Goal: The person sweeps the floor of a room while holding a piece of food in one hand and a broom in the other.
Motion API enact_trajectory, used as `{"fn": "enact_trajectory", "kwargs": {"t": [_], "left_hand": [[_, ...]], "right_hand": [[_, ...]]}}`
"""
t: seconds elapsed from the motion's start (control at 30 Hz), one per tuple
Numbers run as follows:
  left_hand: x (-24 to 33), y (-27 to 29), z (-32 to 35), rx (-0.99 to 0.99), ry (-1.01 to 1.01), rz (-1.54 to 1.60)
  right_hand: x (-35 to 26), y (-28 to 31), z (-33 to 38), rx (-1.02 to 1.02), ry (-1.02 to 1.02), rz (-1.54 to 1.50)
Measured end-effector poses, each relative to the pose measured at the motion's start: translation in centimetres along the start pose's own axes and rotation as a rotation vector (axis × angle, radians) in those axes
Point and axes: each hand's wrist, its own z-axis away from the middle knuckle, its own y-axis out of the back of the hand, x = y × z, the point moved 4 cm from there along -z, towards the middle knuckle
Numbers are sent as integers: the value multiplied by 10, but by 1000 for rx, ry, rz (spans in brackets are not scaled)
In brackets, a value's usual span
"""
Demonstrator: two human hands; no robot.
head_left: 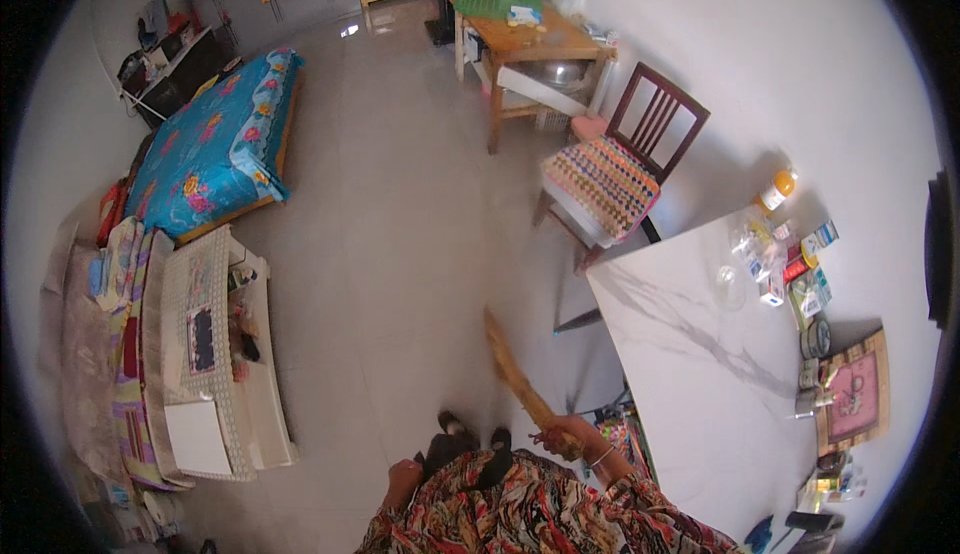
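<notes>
My right hand [566,437], a pale bangle at its wrist, is wrapped round the near end of a long, slightly curved, yellowish-brown thing [520,384]. It looks like a soft grass broom and slants forward and left, its far end tapering over the floor. My left hand [404,478] hangs low in front of my patterned garment, fingers curled beside dark cloth. Whether anything is inside those fingers is hidden. Both my dark-shod feet [455,422] stand on the floor just ahead of the garment.
Close on my right stands a white marble-look table [690,354] with bottles, boxes and a framed picture. Beyond it are a chair [605,184] with a colourful seat mat and a wooden table [520,42]. A low cabinet [265,394] and a blue-covered bed [210,144] line the left.
</notes>
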Motion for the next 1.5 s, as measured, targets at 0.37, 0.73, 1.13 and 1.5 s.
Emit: {"fn": "enact_trajectory", "kwargs": {"t": [0.37, 0.73, 1.13, 1.5], "left_hand": [[-88, 89, -184, -22, 76, 1054], [-94, 270, -343, 9, 377, 1483], [-128, 288, -426, -126, 400, 1151], [-189, 383, -644, -364, 127, 962]], "right_hand": [[-129, -49, -63, 171, 241, 375], [-218, -37, -130, 238, 299, 373], [-339, -33, -215, 221, 171, 148], [-471, -56, -284, 279, 891, 732]]}}
